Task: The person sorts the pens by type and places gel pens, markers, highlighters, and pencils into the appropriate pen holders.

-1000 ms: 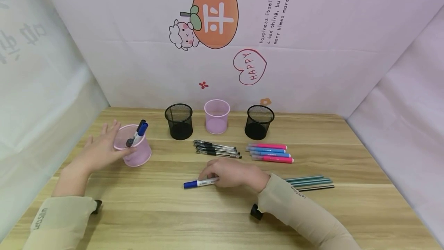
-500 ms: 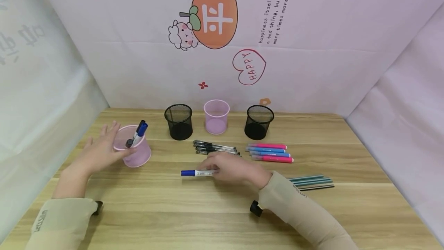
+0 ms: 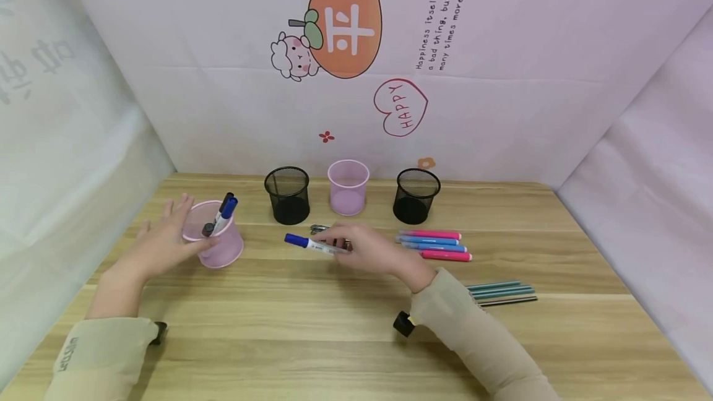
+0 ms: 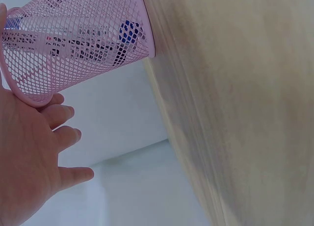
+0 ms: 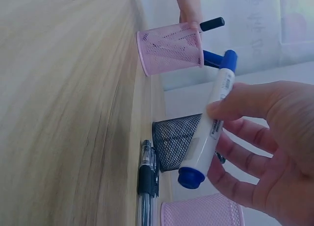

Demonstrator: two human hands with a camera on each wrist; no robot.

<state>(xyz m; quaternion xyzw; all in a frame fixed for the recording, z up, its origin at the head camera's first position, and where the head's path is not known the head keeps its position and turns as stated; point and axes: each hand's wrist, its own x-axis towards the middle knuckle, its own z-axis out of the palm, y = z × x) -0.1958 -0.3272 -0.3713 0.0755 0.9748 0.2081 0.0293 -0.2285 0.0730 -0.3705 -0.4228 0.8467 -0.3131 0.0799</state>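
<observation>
While the left hand (image 3: 161,243) rests flat-fingered against the pink mesh cup (image 3: 214,240) at the table's left, right hand (image 3: 370,249) pinching a blue-capped marker (image 3: 312,244) above mid-table, black pens (image 5: 147,179) just beyond, two markers in the cup.

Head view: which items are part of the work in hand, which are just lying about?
In hand: right hand, blue-capped marker, left hand, pink mesh cup with markers.
Lying about: two black mesh cups, rear pink cup, black pens, pink and blue markers, pencils.
</observation>
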